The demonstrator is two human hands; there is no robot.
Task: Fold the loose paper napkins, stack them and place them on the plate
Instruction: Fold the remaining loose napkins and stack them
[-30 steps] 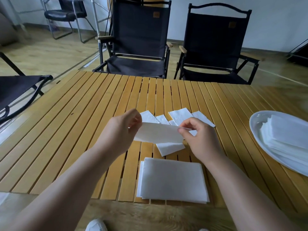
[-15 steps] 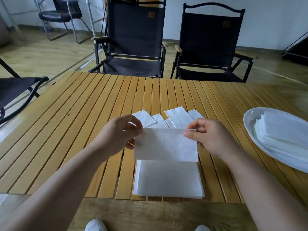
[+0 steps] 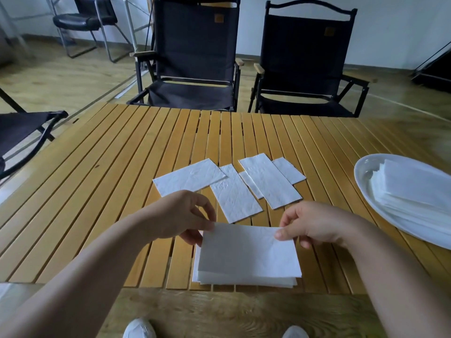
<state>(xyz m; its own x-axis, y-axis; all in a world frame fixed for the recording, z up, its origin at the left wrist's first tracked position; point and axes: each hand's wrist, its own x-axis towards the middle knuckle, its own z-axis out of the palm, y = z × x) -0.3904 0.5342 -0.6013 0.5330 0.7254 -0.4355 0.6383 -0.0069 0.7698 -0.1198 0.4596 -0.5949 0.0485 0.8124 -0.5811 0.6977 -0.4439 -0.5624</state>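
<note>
Your left hand [image 3: 180, 217] and right hand [image 3: 316, 223] each pinch a far corner of the folded napkin [image 3: 249, 252], held over the stack [image 3: 244, 282] just below them. Loose napkins [image 3: 234, 191] lie beyond your hands, and the plate [image 3: 361, 174] sits right of your right hand.

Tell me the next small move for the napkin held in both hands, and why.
Probably lower the folded napkin the last bit and let go, so it lands squared on the stack. The left hand and right hand pinch its far corners, and it lies almost aligned over that pile. Several loose napkins wait beyond it.
</note>
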